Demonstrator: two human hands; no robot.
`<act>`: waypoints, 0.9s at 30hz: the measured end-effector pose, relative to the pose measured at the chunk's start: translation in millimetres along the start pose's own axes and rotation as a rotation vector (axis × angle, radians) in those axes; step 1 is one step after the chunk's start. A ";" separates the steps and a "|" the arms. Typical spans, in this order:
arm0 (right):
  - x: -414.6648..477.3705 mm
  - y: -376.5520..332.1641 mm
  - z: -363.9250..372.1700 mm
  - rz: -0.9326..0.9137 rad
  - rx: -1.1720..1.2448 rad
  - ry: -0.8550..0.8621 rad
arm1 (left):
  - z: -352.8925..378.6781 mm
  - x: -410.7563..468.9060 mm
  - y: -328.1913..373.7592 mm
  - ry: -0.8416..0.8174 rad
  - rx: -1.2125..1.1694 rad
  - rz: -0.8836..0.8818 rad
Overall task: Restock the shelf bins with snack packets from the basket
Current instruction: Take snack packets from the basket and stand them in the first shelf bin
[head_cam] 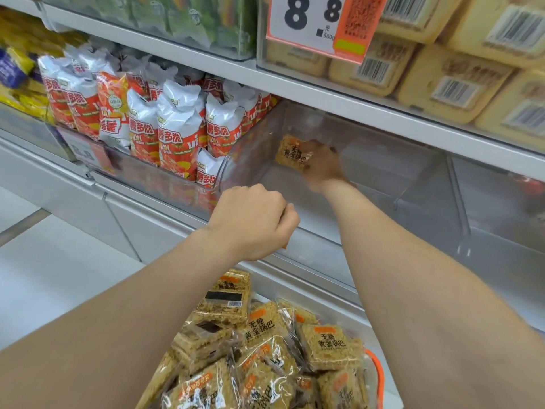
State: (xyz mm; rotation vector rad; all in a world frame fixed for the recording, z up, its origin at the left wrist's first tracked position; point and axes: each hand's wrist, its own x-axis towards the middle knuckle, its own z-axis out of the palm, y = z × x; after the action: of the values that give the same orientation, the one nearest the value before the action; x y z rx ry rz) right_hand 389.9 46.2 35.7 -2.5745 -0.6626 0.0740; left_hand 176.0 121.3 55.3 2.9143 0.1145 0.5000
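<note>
A clear plastic shelf bin [392, 184] sits at the centre of the middle shelf, nearly bare inside. My right hand [323, 166] reaches deep into it and holds a square golden rice-cracker packet [290, 153] with black print near the bin's back left. My left hand [253, 222] is at the bin's front left corner, fingers curled over its front rim; a sliver of orange shows under the knuckles. Below my arms, the basket [379, 376] with an orange rim holds several more of the same packets [330, 346].
The bin to the left is packed with red and white snack bags [174, 134]. Yellow boxed goods [448, 81] fill the shelf above, behind an orange price tag [321, 22]. Another clear bin [501, 208] stands to the right. White floor lies at the lower left.
</note>
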 end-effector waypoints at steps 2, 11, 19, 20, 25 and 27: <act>-5.1 1.1 -1.1 0.015 0.012 -0.078 | -1.1 -2.5 0.8 -0.003 0.002 0.026; -26.9 -14.1 -16.0 0.071 -0.331 -0.116 | -8.3 -11.4 -8.4 0.020 0.008 0.020; -101.9 -66.2 -60.6 -0.283 -0.386 0.040 | -51.8 -31.0 4.4 -0.029 -0.079 -0.252; -114.4 -73.2 -66.8 -0.307 -0.391 0.080 | -54.9 -36.9 5.5 -0.139 -0.082 -0.295; -177.3 -85.3 -72.9 -0.571 -0.403 -0.143 | -57.1 -66.2 3.5 -0.909 0.071 -0.211; -199.9 -75.2 -60.3 -0.532 -0.412 -0.446 | -52.8 -73.4 4.9 -1.040 0.093 -0.214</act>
State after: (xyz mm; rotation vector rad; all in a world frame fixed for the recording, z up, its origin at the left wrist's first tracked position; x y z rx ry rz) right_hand 190.5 -15.8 110.9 -2.6752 -1.6587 0.3764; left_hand 89.4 117.5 81.4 2.7909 0.2871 -1.0598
